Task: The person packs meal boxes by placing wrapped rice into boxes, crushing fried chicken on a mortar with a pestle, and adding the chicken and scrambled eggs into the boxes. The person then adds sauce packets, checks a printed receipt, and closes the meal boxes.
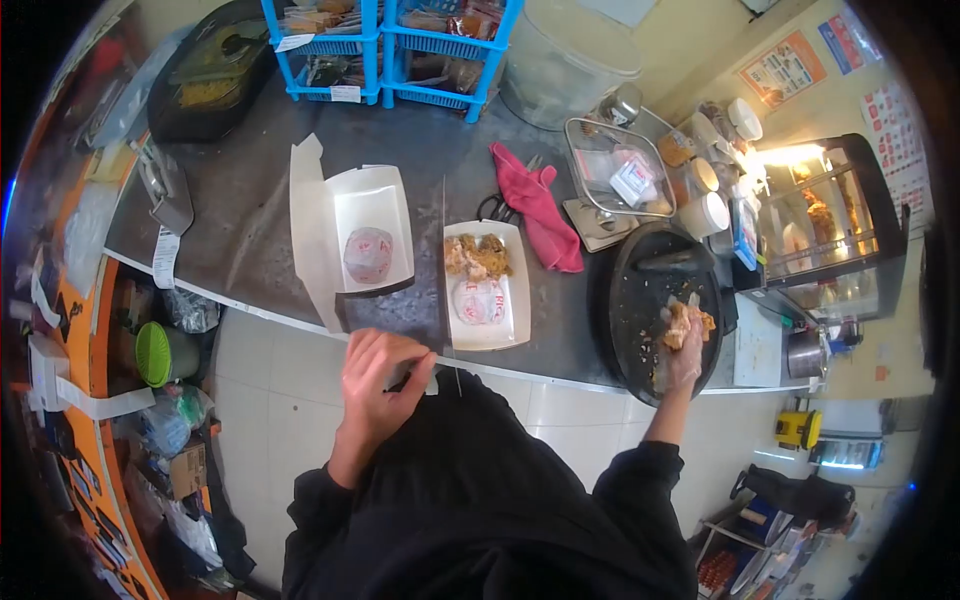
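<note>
My right hand [684,362], in a clear plastic glove, grips a piece of fried chicken [686,326] over a wide black mortar plate [635,300]. Dark crumbs lie on the plate, and a thick black pestle [676,262] rests across its far side. My left hand [376,386] is bare, with fingers curled and thumb near the index finger, just off the counter edge; a whitish bit shows by its fingertips. Ahead of it stands an open carton [370,200] with a paper-wrapped round bundle [368,255]. A second carton [517,315] holds crushed chicken [478,257] and another wrapped bundle [478,302].
A pink cloth [540,215] lies by black-handled scissors [495,208] on the dark counter [240,220]. Behind are blue racks [380,50], a lidded bucket [565,65], a wire basket [610,165] and jars [704,214]. A lit display case [825,225] stands right.
</note>
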{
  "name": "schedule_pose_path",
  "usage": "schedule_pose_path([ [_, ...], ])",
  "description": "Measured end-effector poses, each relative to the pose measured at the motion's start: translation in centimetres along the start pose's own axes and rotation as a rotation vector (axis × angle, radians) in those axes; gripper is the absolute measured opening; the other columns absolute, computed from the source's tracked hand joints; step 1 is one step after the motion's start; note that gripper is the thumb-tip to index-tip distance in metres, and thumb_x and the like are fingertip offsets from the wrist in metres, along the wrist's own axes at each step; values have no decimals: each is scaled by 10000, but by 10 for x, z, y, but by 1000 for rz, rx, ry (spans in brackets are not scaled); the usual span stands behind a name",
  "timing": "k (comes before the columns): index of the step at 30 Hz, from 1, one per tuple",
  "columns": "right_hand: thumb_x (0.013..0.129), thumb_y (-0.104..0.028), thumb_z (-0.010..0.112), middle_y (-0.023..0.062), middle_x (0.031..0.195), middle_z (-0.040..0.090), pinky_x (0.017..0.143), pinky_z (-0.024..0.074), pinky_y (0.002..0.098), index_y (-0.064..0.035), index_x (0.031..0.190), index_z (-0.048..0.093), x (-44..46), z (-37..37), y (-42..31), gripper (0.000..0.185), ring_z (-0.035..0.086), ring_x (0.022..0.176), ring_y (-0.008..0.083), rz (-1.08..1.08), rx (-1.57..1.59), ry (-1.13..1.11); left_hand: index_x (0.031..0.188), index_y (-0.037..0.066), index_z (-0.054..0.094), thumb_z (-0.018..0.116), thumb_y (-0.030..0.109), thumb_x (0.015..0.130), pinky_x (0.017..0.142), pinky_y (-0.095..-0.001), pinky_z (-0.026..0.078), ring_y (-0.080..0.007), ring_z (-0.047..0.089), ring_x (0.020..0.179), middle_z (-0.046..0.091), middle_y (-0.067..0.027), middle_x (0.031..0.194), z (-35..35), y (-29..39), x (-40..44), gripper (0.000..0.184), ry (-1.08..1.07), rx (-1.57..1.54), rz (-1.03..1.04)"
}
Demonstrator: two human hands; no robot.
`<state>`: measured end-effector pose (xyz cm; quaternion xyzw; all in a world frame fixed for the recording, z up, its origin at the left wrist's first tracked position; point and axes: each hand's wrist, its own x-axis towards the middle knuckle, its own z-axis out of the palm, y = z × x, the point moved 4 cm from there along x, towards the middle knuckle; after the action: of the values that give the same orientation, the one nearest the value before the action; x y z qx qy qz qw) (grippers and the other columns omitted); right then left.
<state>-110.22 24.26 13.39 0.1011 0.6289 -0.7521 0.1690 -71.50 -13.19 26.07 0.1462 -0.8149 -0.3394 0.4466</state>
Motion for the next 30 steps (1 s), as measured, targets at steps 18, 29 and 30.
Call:
schedule_pose_path([
  [18,833,-395,616,52,1067,597,778,496,284,-62,1192,524,-158,491,36,498,578,932,93,229,-418,-1150,1254,96,453,664,182,764,1005,-470,304,-380,337,1240,324,-204,1355,98,-2,-26,540,-418,-18,-114],
  [29,831,-403,576,61,1217,532,920,359,279,-49,1264,481,-152,410,-75,567,472,1128,132,-184,-542,-1354,1107,90,580,692,70,670,946,-460,341,-351,422,1187,454,-173,1266,58,0,-17,451,-200,28,-144],
  [30,843,-371,567,52,1172,568,883,377,257,-53,1217,533,-146,379,-101,492,509,1079,134,-441,-806,-1123,1073,89,599,690,62,663,933,-460,352,-353,426,1183,473,-170,1249,56,5,-13,420,-161,20,-125],
])
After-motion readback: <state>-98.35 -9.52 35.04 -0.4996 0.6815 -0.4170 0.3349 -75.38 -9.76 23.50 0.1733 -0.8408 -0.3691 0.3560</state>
